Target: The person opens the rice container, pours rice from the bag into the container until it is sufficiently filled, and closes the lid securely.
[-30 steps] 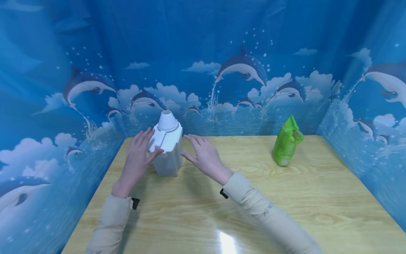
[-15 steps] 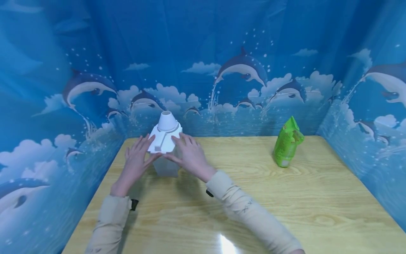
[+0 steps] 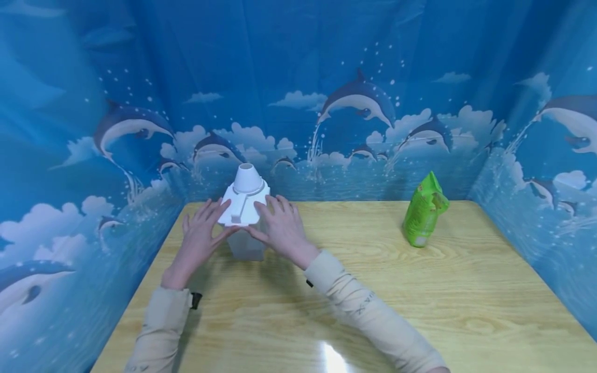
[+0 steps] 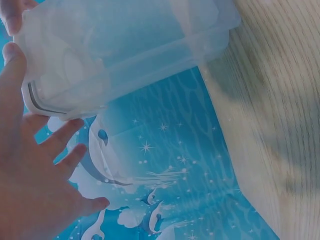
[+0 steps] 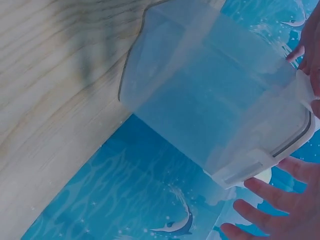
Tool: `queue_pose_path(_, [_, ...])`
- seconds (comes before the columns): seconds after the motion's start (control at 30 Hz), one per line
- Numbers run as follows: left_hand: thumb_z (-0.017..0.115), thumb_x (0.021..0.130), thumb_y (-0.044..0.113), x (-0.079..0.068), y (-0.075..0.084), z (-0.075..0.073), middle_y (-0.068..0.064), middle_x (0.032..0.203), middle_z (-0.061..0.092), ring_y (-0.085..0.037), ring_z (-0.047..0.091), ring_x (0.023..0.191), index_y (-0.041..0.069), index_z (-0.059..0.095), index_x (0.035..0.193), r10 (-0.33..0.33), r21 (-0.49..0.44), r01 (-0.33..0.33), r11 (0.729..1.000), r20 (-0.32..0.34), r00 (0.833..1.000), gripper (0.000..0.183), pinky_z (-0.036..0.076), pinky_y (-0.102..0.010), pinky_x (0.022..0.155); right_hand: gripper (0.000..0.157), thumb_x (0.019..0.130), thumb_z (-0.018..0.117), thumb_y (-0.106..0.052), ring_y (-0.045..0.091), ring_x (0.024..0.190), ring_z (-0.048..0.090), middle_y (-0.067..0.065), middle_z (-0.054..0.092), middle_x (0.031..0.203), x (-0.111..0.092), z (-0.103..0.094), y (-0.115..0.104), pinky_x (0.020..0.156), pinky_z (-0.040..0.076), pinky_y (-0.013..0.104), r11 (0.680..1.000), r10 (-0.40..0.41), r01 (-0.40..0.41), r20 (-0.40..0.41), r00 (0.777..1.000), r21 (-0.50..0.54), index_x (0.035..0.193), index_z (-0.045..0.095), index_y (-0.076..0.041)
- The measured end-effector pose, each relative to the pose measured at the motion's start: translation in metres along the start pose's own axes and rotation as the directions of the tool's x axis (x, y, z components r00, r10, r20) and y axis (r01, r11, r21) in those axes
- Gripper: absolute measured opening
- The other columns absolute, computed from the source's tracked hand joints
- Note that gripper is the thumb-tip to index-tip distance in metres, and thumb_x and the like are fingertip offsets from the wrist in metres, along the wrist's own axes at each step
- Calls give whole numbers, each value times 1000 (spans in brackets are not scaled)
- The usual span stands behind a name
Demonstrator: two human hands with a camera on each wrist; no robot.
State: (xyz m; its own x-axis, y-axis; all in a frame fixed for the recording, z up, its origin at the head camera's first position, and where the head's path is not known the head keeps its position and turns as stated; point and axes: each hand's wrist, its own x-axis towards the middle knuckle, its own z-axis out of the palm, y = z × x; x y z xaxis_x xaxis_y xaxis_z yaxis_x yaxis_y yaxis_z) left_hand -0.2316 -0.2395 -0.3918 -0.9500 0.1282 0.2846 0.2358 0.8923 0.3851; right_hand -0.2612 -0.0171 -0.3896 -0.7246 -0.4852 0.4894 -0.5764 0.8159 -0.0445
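A translucent plastic container (image 3: 247, 247) stands upright at the table's back left. Its white lid (image 3: 250, 210) has a cone-shaped spout (image 3: 247, 178) on top, with an opening at the tip. My left hand (image 3: 198, 238) grips the lid's left front edge, thumb at the front and fingers along the side. On the opposite edge my right hand (image 3: 285, 232) holds the lid in the same way, the two thumbs close together at the front. Through the clear wall (image 4: 135, 55) in the left wrist view, I cannot make out any contents.
A green plastic bag (image 3: 422, 212) with a crumpled top stands upright at the table's back right. The light wooden table (image 3: 373, 280) is bounded at the back and sides by blue dolphin-print curtains (image 3: 298, 129).
My right hand has moved left from beside the container onto the lid's right edge. My left hand has closed in slightly on the left edge. Container and green bag stay in place.
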Motion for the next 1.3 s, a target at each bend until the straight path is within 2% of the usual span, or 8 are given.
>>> queue_pose_path(0.33, [62, 95, 54, -2, 5, 3, -22, 162, 30, -43, 16, 152, 23, 33, 160, -1, 5, 1, 1000, -2, 1000, 78, -2, -78, 113, 64, 94, 58, -65, 36, 134, 49, 10, 53, 146, -6, -3, 8, 108, 44, 52, 1000, 4, -5, 29, 1000, 19, 143, 56, -24])
queue_pose_path(0.6, [70, 94, 42, -6, 11, 9, -22, 158, 37, -45, 23, 150, 18, 40, 156, 37, 22, -35, 999, -70, 997, 73, 3, -81, 111, 63, 94, 59, -64, 34, 132, 50, 9, 53, 146, -10, -3, 15, 106, 45, 52, 1000, -13, 13, -1, 1000, 18, 143, 57, -24])
queue_pose_path(0.77, [73, 92, 39, -6, 14, 12, -21, 156, 41, -45, 27, 148, 16, 43, 154, 74, 35, -71, 997, -114, 991, 73, 5, -82, 110, 62, 95, 60, -62, 35, 132, 50, 10, 53, 147, -13, -4, 18, 106, 45, 53, 999, -16, 17, -6, 1000, 41, 142, 57, -23])
queue_pose_path(1.0, [72, 93, 41, -5, 19, 16, -20, 157, 40, -43, 26, 149, 17, 42, 155, 77, 35, -73, 997, -113, 991, 73, 5, -80, 111, 63, 96, 57, -61, 35, 135, 47, 13, 50, 150, -17, -7, 22, 107, 45, 54, 998, -11, 9, 26, 1000, 63, 145, 55, -22])
queue_pose_path(1.3, [75, 90, 40, -6, 26, 17, -20, 154, 43, -43, 28, 148, 15, 46, 152, 80, 7, -80, 997, -144, 986, 73, 6, -79, 112, 63, 97, 56, -60, 34, 137, 47, 11, 48, 152, -20, -8, 28, 108, 45, 54, 998, -12, 10, 48, 999, 58, 147, 53, -21])
